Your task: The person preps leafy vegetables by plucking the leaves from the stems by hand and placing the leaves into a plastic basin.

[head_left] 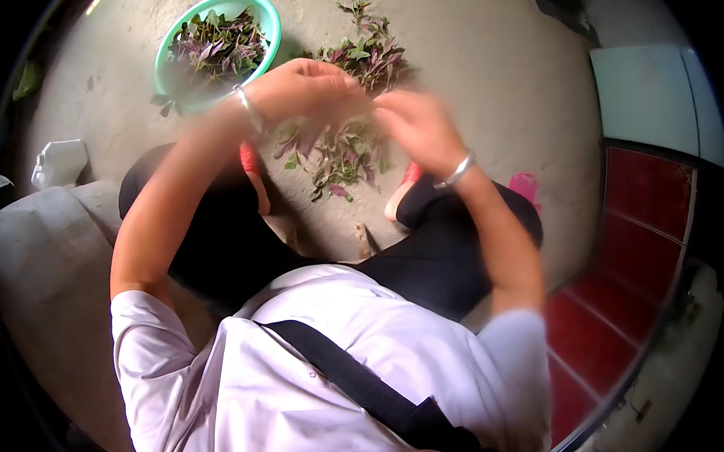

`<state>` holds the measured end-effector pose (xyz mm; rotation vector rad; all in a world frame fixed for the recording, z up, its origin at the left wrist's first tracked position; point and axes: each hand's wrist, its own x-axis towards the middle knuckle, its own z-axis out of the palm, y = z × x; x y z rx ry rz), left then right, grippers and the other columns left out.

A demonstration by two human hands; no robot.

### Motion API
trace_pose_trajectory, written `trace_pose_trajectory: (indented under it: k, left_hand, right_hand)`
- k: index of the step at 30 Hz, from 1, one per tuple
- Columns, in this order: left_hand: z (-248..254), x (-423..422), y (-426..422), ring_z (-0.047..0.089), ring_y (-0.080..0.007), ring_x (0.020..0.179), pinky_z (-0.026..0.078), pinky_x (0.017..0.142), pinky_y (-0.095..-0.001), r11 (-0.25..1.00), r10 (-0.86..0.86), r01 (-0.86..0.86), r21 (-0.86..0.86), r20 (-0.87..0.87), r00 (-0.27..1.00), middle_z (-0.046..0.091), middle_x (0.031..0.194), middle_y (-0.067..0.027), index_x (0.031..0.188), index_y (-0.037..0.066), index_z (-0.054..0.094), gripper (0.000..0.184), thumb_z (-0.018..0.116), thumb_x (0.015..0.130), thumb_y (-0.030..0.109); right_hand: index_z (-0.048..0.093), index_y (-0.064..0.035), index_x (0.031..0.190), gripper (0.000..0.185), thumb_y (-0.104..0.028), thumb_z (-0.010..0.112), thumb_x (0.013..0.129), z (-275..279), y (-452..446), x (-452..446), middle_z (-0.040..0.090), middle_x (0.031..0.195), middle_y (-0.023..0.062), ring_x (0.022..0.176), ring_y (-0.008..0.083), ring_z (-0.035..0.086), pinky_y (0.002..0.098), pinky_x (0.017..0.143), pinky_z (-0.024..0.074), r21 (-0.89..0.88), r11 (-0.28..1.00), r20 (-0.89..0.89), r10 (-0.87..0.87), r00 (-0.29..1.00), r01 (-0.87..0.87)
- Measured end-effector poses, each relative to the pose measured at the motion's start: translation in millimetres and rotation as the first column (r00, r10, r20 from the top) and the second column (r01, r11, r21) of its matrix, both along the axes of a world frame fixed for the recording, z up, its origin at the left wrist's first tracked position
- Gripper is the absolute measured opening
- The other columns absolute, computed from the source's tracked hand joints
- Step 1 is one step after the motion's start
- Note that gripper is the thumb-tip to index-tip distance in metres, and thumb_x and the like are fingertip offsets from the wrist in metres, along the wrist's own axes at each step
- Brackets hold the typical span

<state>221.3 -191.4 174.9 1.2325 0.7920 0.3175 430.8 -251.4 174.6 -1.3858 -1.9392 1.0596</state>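
Observation:
My left hand (323, 85) is closed in a pinch above the floor. Blurred purple-green leaves (301, 135) show just below it, apparently a leafy sprig in its fingers. Close on its right, my right hand (420, 123) has its fingertips pressed together, pointing at the left hand; motion blur hides what is between them. Beyond the hands lies a pile of purple-green leafy stems (376, 59). Nearer my feet is another loose heap of leaves (344, 166). A light green plastic basin (275, 33), holding many leafy sprigs, stands beyond my left forearm.
My feet in red footwear (251, 158) flank the nearer heap on the concrete floor (495, 79). A white container (60, 161) sits at left, a pink object (526, 188) by my right knee. Red tiles (646, 188) and a pale panel (646, 96) line the right side.

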Motion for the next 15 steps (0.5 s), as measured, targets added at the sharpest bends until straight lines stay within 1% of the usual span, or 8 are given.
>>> trace_pose_trajectory:
  k: [1,2,3,4,7,9,11,15]
  left_hand:
    - [1.4,-2.1,-1.8,0.058,-0.0093,0.066,0.047,0.059,-0.0203,0.984,0.131,-0.116,-0.136,0.109,0.985,0.061,0.078,-0.0042,0.101,0.002,0.059,0.023,0.050,0.086,0.017]
    - [2.3,-0.2,-4.0,0.058,-0.0100,0.070,0.045,0.060,-0.0192,0.941,0.297,-0.268,-0.206,0.121,0.947,0.061,0.084,-0.0048,0.104,0.003,0.058,0.025,0.051,0.086,0.017]
    - [1.0,1.0,-2.7,0.057,-0.0106,0.073,0.044,0.060,-0.0182,0.869,0.455,-0.409,-0.279,0.122,0.882,0.061,0.090,-0.0054,0.107,0.003,0.057,0.027,0.052,0.085,0.017]
    - [-14.4,-1.6,5.1,0.056,-0.0102,0.068,0.041,0.053,-0.0170,0.824,0.548,-0.495,-0.275,0.164,0.820,0.062,0.091,-0.0066,0.107,0.003,0.057,0.026,0.051,0.085,0.014]
    - [-7.7,-3.9,2.4,0.052,-0.0073,0.063,0.040,0.052,-0.0179,0.897,0.415,-0.402,-0.186,0.036,0.909,0.062,0.091,-0.0063,0.108,0.003,0.057,0.026,0.050,0.084,0.010]
    - [-13.0,-4.5,-1.4,0.049,-0.0058,0.061,0.040,0.054,-0.0183,0.935,0.332,-0.291,-0.202,0.210,0.920,0.062,0.090,-0.0043,0.109,0.002,0.056,0.027,0.049,0.082,0.005]
    - [-2.8,1.3,-6.6,0.050,-0.0055,0.065,0.040,0.058,-0.0189,0.939,0.325,-0.277,-0.202,0.264,0.908,0.061,0.091,-0.0036,0.110,0.001,0.055,0.028,0.050,0.083,0.007]
    - [-2.8,5.1,-7.3,0.053,-0.0051,0.083,0.040,0.070,-0.0177,0.973,0.226,-0.181,-0.146,0.410,0.884,0.060,0.095,-0.0023,0.114,-0.001,0.052,0.033,0.052,0.084,0.013]
  right_hand:
    - [0.061,-0.0025,0.091,0.016,-0.014,0.057,0.080,1.9,-1.4,-0.1,0.060,0.071,0.0066,0.063,0.0121,0.058,0.0260,0.058,0.0453,-0.121,0.992,-0.074,-0.054,0.996,0.045]
    - [0.061,-0.0008,0.092,0.017,-0.014,0.056,0.083,6.3,-3.0,-0.7,0.061,0.073,0.0044,0.064,0.0063,0.056,0.0201,0.055,0.0427,-0.142,0.987,-0.221,-0.101,0.970,0.071]
    - [0.061,-0.0005,0.092,0.017,-0.014,0.056,0.084,8.8,-1.3,0.4,0.062,0.074,0.0039,0.064,0.0066,0.056,0.0196,0.054,0.0425,-0.217,0.974,-0.291,-0.136,0.947,0.073]
    - [0.061,-0.0001,0.093,0.018,-0.015,0.055,0.085,10.0,1.5,3.0,0.062,0.075,0.0034,0.065,0.0068,0.056,0.0192,0.054,0.0422,-0.292,0.954,-0.354,-0.176,0.918,0.070]
    - [0.061,-0.0007,0.095,0.019,-0.016,0.053,0.087,6.7,6.4,6.9,0.063,0.079,0.0037,0.066,0.0070,0.057,0.0179,0.053,0.0414,-0.352,0.936,-0.487,-0.204,0.849,0.023]
    - [0.061,-0.0017,0.097,0.020,-0.018,0.054,0.087,-4.8,7.2,8.2,0.063,0.080,0.0034,0.067,0.0075,0.057,0.0180,0.054,0.0416,-0.375,0.926,-0.490,-0.236,0.839,0.042]
    - [0.060,-0.0024,0.099,0.021,-0.018,0.053,0.087,-5.0,10.6,6.4,0.063,0.082,0.0034,0.068,0.0080,0.057,0.0181,0.054,0.0420,-0.375,0.927,-0.466,-0.208,0.860,0.021]
    - [0.059,-0.0038,0.104,0.024,-0.020,0.051,0.088,-9.1,15.5,1.1,0.063,0.087,0.0041,0.070,0.0090,0.057,0.0192,0.057,0.0435,-0.381,0.925,-0.477,-0.200,0.856,0.004]
